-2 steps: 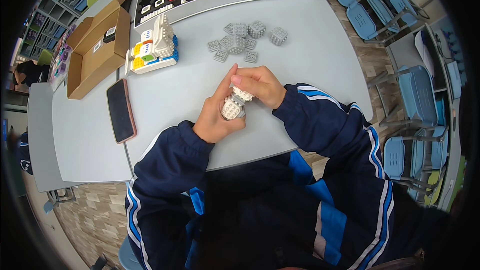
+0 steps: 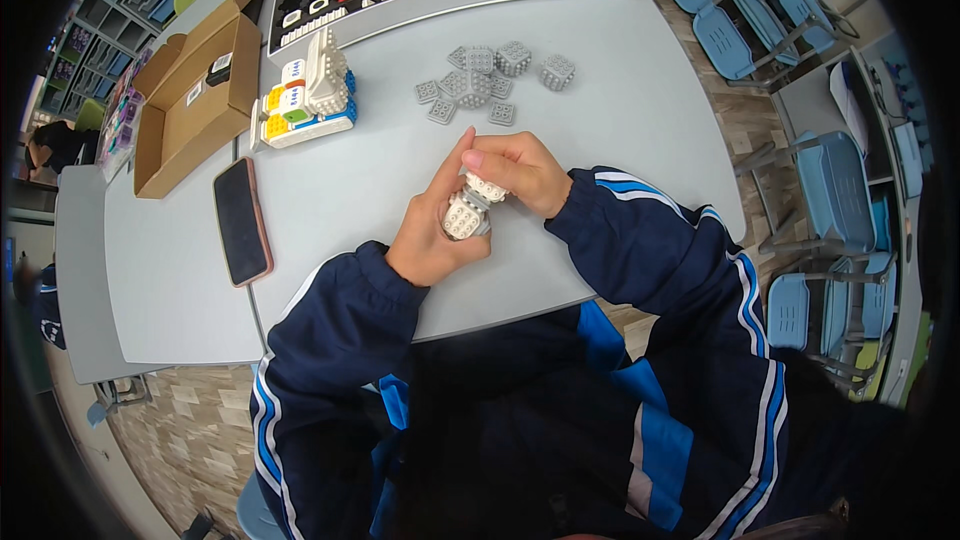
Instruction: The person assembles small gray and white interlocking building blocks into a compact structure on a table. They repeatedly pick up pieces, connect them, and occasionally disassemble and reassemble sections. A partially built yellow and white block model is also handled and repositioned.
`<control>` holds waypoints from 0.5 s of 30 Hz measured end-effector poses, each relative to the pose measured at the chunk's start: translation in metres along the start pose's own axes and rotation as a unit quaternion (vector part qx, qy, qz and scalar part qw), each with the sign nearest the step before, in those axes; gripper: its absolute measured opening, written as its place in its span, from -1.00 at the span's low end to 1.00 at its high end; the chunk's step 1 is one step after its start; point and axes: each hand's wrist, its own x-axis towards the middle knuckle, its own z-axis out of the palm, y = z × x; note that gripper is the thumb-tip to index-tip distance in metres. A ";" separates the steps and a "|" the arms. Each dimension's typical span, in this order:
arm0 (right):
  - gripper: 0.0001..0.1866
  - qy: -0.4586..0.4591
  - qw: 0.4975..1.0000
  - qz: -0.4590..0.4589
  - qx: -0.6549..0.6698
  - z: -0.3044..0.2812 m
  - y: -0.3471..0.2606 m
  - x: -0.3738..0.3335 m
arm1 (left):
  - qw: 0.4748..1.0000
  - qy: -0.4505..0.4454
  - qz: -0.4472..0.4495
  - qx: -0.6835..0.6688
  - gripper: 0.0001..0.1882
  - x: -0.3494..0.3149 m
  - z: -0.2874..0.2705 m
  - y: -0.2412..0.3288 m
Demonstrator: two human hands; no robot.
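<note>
The left hand (image 2: 425, 230) is wrapped round a small white and grey block build (image 2: 464, 218), clamping it between the thumb below and the raised fingers above. The right hand (image 2: 525, 174) meets it at the upper end, so the two hands are together over the piece; the right thumb lies near the left forefinger's tip, but the other right fingers are partly hidden, and whether they grip the build cannot be told. The build is held near the front edge of the pale grey worktop (image 2: 340, 195), its white studded side facing up — a grey part shows between its two white ends. Just beyond the hands lies a loose cluster of grey blocks (image 2: 473, 90), some flat and square, some chunky, with one grey cube (image 2: 557, 72) a little apart on the right. Further left stands a block model (image 2: 322, 80) in white, yellow and blue, next to an open cardboard box (image 2: 200, 105). Nearer the person, a phone (image 2: 243, 222) with a dark screen and a pinkish edge lies flat. Along the far side sits a wide tray (image 2: 470, 2) — green, yellow, red and white blocks fill part of it. Blue chairs (image 2: 838, 190) stand off to the right.
</note>
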 end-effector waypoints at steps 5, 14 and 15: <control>-0.53 0.032 0.990 0.055 0.129 -0.020 0.006 -0.002 | 0.997 -0.038 0.034 0.061 0.01 -0.002 -0.004 -0.001; -0.54 0.120 0.984 -0.105 -0.074 -0.012 0.011 0.003 | 0.996 0.066 0.038 0.052 -0.51 0.005 -0.005 -0.003; -0.54 0.116 0.979 -0.122 -0.114 -0.013 0.012 0.003 | 0.996 0.076 0.028 0.042 -0.61 0.006 -0.004 -0.005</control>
